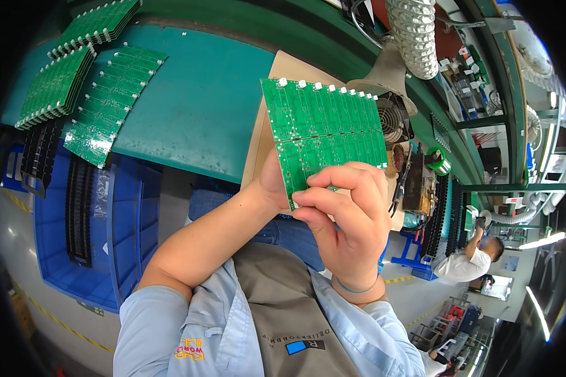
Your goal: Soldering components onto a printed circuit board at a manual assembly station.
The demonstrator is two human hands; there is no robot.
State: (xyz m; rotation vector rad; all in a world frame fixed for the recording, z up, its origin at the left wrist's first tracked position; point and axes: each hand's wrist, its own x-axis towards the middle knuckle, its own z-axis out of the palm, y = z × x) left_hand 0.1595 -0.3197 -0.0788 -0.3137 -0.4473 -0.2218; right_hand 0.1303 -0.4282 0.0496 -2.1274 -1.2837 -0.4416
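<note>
A green circuit board panel (324,122) is held up and tilted in front of me, with a row of small white connectors along its far edge. My left hand (271,182) grips it from behind at the left, and most of its fingers are hidden by the panel. At the near left corner of the panel, the thumb and fingertips of my right hand (352,217) are pinched together. Whatever may be between those fingertips is too small to make out. Beneath the panel lies a tan board (258,141) on the bench.
Stacked green panels (56,88) and a single panel (110,103) lie on the green bench (195,94) at left. Blue bins (122,232) stand below. To the right are a fan (393,119), a ribbed duct (412,38) and a solder spool (439,163). A person (465,261) works farther off.
</note>
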